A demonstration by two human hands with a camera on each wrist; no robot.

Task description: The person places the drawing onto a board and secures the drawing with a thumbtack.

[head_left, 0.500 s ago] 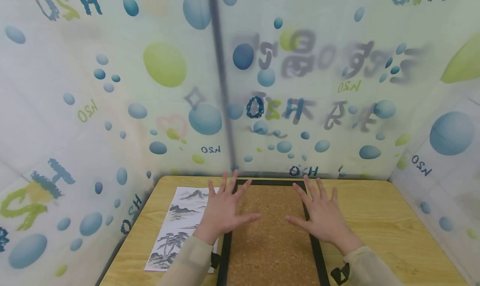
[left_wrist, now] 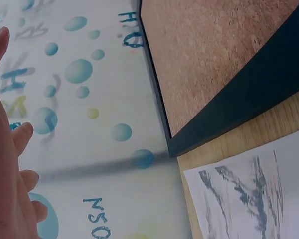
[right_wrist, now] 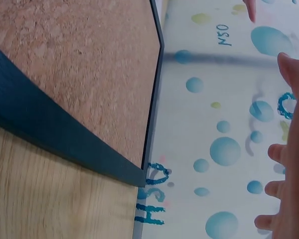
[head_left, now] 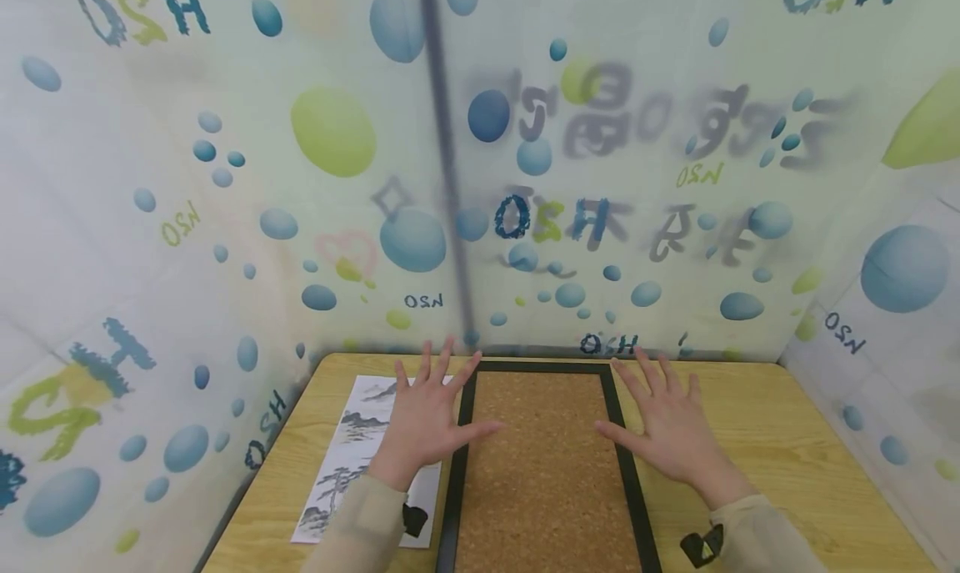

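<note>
Fingers spread and straight, my left hand (head_left: 423, 423) holds nothing and overlaps the left edge of a cork board (head_left: 543, 464) and a printed sheet in the head view. My right hand (head_left: 671, 431) is likewise spread, holding nothing, over the board's right edge. The board has a black frame (head_left: 632, 473) and lies lengthwise on the table. White paper with ink-style mountains and pine trees (head_left: 330, 506) lies to its left, partly hidden by my left hand and sleeve. In the left wrist view the board's corner (left_wrist: 174, 147) and the sheet (left_wrist: 244, 194) both show.
A wooden table (head_left: 765, 456) bears the board and paper. Right behind it and along both sides hang pale curtains (head_left: 637, 248) printed with blue and green bubbles. Each sleeve carries a small black device near the wrist.
Both hands have moved apart, the left one to the left and the right one to the right. The board and paper stay where they were.
</note>
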